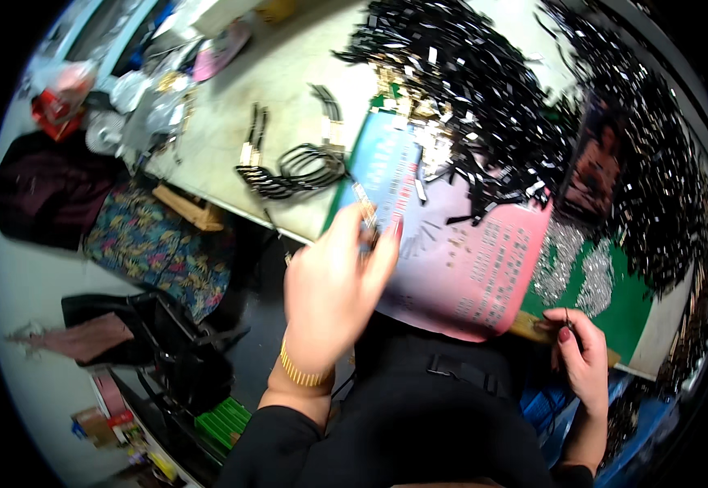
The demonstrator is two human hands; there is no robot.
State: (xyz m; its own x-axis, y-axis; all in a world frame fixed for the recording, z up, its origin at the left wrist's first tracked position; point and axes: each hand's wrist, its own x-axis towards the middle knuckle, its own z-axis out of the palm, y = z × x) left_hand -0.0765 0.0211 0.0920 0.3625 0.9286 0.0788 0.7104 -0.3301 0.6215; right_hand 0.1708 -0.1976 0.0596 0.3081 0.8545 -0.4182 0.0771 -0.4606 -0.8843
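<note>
My left hand reaches over the left part of the table. Its fingertips are closed on a short strip with a shiny gold part, partly hidden by the fingers. Just beyond lies a bundle of looped black strips with gold ends. My right hand is at the table's near edge, thumb and fingers pinched together; a small dark bit shows there, too small to name. Between the hands is a pink and blue printed sheet. A large heap of glossy black strips covers its far part, with gold pieces beside them.
A phone showing a picture stands at the right among more black strips. Two piles of small silver pieces lie on a green mat. Left of the table are a patterned cloth, a black bag and a green crate.
</note>
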